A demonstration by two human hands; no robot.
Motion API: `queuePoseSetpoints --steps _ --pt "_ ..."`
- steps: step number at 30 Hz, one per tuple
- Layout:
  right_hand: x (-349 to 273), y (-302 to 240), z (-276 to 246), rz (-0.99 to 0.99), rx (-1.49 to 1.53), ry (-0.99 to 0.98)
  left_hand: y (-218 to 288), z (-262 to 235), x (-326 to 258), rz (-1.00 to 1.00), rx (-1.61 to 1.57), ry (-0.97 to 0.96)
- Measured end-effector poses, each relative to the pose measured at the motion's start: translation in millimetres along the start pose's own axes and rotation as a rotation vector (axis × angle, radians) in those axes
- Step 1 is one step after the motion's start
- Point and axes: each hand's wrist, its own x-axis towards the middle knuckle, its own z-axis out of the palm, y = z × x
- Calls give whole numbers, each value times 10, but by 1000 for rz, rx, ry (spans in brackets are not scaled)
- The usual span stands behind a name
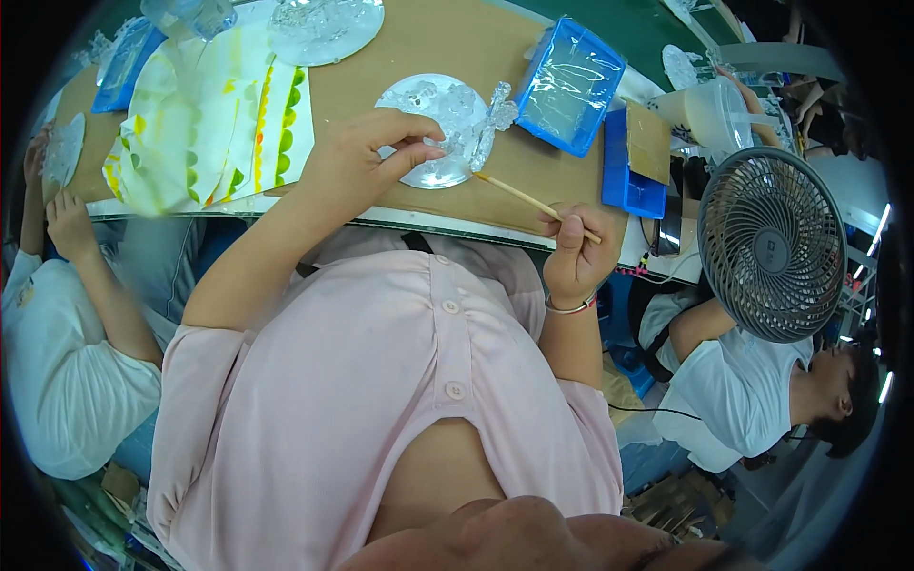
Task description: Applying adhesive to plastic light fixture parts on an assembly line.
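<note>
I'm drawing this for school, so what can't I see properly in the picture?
All in the head view:
Part of the middle round plate: the wearer's left hand covers it.
Anything that hand pinches: too small to tell.
Far end of the upper plate: cut off by the top edge.
Things behind the fan: it blocks them.

"What is around you?"
"I'm at a brown-topped table [347, 95], with a green surface [649, 30] beyond it and a round grey fan [771, 249] to my right."
"And the light?"
"I see white tubes [885, 387] glowing at the far right edge."
</note>
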Motion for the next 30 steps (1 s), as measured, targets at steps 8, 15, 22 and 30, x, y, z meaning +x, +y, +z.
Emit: queuePoseSetpoints --steps 8,15,22,30 --pt "-78 -29 71 -154 -148 -72 15 -2 -5 -72 3 -36" --pt "-6 -126 140 -295 -174 -251 -1 -7 -13 -83 5 -31" --pt "-50 -117 44 -231 -205 -104 31 13 -10 -45 1 -59" --pt "-95 -357 136 -336 -204 -294 18 29 -27 -3 -1 -36"
